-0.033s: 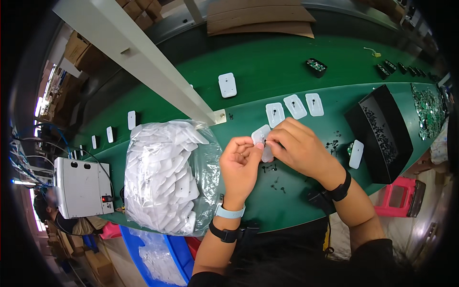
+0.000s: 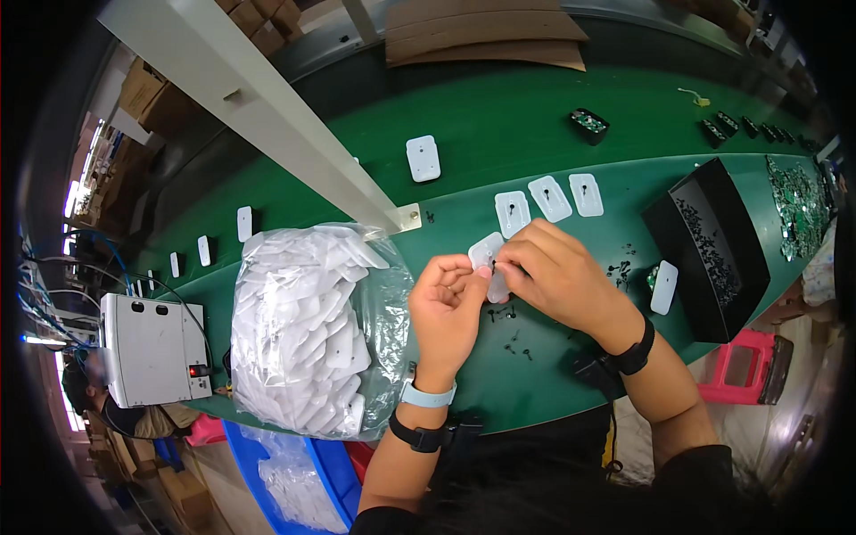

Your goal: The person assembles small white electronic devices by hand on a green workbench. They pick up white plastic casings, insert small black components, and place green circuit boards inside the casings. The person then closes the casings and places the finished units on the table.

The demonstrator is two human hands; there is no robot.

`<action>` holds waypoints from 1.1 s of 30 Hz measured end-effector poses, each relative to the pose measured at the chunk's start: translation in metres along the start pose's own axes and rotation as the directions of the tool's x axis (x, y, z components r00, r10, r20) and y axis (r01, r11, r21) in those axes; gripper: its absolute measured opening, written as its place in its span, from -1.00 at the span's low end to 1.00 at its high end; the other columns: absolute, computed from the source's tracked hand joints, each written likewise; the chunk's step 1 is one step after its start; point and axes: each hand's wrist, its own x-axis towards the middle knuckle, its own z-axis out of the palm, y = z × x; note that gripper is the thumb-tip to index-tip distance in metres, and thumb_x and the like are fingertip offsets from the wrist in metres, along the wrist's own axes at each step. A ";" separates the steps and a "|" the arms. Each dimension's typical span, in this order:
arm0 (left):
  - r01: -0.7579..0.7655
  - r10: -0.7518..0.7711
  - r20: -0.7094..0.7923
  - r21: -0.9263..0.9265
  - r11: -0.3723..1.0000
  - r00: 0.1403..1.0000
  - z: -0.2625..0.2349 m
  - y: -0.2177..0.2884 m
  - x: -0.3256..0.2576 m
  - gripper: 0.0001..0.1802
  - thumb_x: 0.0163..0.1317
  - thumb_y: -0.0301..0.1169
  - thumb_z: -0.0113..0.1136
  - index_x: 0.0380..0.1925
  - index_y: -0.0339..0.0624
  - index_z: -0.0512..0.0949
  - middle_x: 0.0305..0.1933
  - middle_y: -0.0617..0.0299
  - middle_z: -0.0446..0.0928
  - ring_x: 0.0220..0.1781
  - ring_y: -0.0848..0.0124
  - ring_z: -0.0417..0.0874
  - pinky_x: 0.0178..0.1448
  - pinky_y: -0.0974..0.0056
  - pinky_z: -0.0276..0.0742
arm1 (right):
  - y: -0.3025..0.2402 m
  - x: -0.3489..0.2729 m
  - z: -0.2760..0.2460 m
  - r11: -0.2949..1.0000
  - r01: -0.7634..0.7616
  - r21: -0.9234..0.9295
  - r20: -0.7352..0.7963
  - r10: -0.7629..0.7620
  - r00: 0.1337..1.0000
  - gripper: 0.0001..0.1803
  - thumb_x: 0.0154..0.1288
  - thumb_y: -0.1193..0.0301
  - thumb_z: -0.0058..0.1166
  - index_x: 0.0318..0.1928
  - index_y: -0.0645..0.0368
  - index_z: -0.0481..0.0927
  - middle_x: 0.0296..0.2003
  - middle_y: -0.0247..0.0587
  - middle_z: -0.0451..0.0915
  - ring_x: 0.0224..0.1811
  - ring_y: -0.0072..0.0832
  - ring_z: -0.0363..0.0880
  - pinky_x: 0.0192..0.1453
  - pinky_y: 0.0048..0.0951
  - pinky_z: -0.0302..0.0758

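Over the green table, my left hand (image 2: 448,299) grips a white plastic cover (image 2: 486,249) between thumb and fingers. The fingertips of my right hand (image 2: 544,267) pinch together at the cover's face, on a small black part (image 2: 494,262) mostly hidden by them. A second white cover (image 2: 497,290) shows just below, partly behind my hands. Beyond them lie three more white covers (image 2: 550,198) in a row, each with a small black part inside. Loose black parts (image 2: 503,313) are scattered on the table close to my hands.
Left of my hands, a clear plastic bag (image 2: 303,321) is heaped with white covers. A black box (image 2: 713,250) of small black parts stands at right, near a white-topped unit (image 2: 663,287). Assembled units (image 2: 423,159) sit on the green belt (image 2: 499,116) behind. A metal post (image 2: 267,107) rises at left.
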 end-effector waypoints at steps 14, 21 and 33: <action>-0.035 0.040 -0.030 0.146 0.989 0.999 -0.002 0.000 -0.002 -0.80 0.38 -0.51 0.30 -0.07 -0.41 0.64 -0.23 0.19 0.71 -0.24 0.57 0.69 -0.16 0.48 0.58 | -0.001 0.000 -0.006 0.990 -0.097 0.104 -0.006 0.098 0.995 -0.77 0.08 0.58 0.30 -0.23 0.24 0.57 -0.26 -0.16 0.53 -0.25 -0.22 0.58 -0.20 -0.27 0.58; 0.065 -0.067 0.015 0.125 0.990 0.998 -0.003 0.001 0.000 -0.77 0.45 -0.46 0.21 -0.05 -0.44 0.64 -0.24 0.16 0.71 -0.26 0.49 0.72 -0.19 0.41 0.64 | -0.001 0.000 -0.012 0.912 -0.251 0.325 0.085 0.237 0.968 -0.86 0.13 0.62 0.24 -0.27 0.31 0.59 -0.21 -0.14 0.55 -0.27 -0.31 0.70 -0.23 -0.38 0.65; 0.171 -0.182 0.124 0.092 0.981 0.975 0.000 0.010 0.000 -0.73 0.46 -0.48 0.14 0.00 -0.50 0.62 -0.17 0.03 0.70 -0.23 0.34 0.74 -0.18 0.26 0.73 | 0.000 -0.003 -0.019 0.704 -0.534 0.468 0.316 0.431 0.845 -0.88 0.09 0.66 0.26 -0.35 0.33 0.58 -0.22 -0.21 0.60 -0.28 -0.51 0.68 -0.28 -0.53 0.69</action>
